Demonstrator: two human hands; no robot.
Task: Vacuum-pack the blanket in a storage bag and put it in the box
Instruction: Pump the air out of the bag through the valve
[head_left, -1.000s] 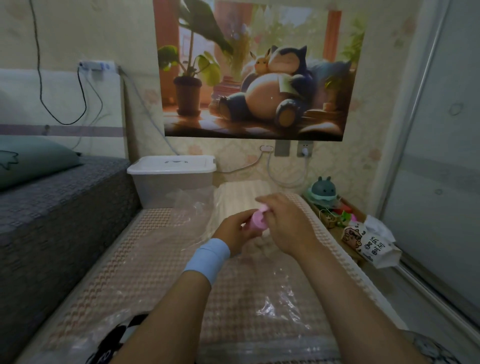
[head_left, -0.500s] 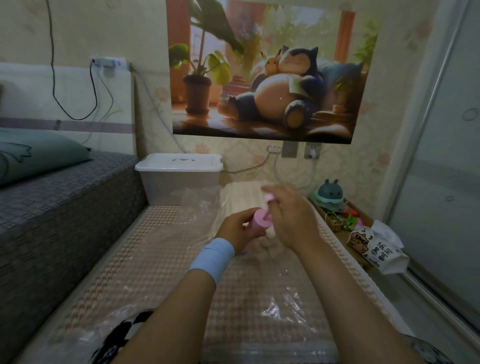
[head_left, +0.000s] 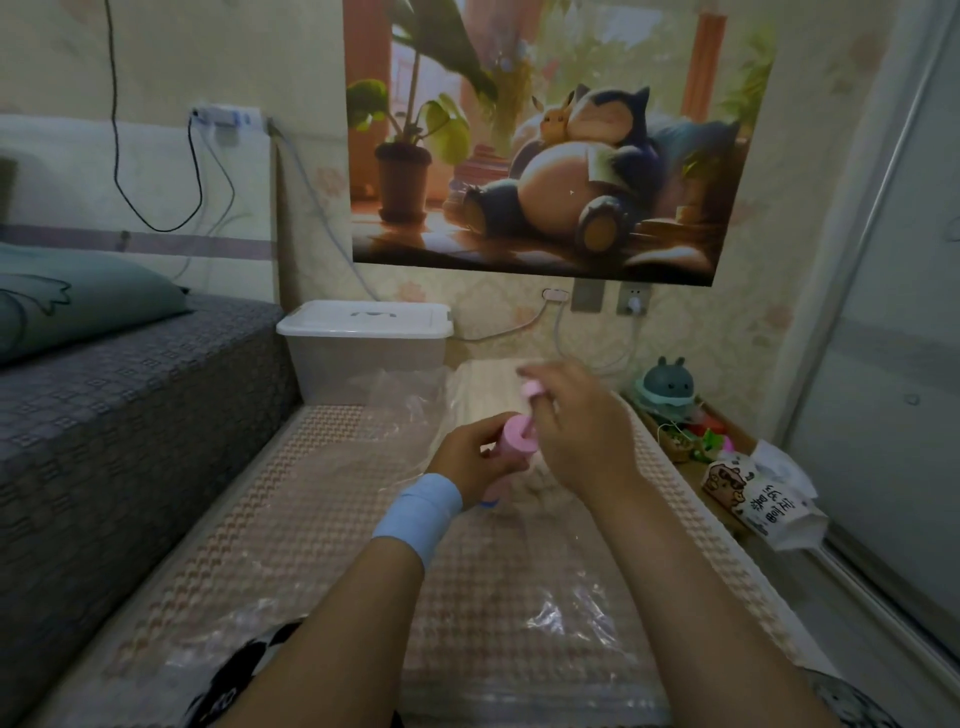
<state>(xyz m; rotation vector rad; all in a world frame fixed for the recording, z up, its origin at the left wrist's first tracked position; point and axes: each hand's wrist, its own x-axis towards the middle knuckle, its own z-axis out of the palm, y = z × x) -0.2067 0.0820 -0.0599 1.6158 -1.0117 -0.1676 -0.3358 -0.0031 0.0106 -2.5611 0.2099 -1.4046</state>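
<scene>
Left hand (head_left: 467, 460) clamps the pink pump (head_left: 517, 441) upright on the storage bag (head_left: 519, 597), steadying it; right hand (head_left: 584, 434), grip pinched on the raised plunger handle (head_left: 532, 388), seemingly drawing air out.

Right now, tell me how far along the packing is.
Done: the blanket lies inside the clear bag. In hand: the left hand grips the pink pump, the right hand holds its raised handle. Left: the box sits lidded, the bag not in it.
</scene>
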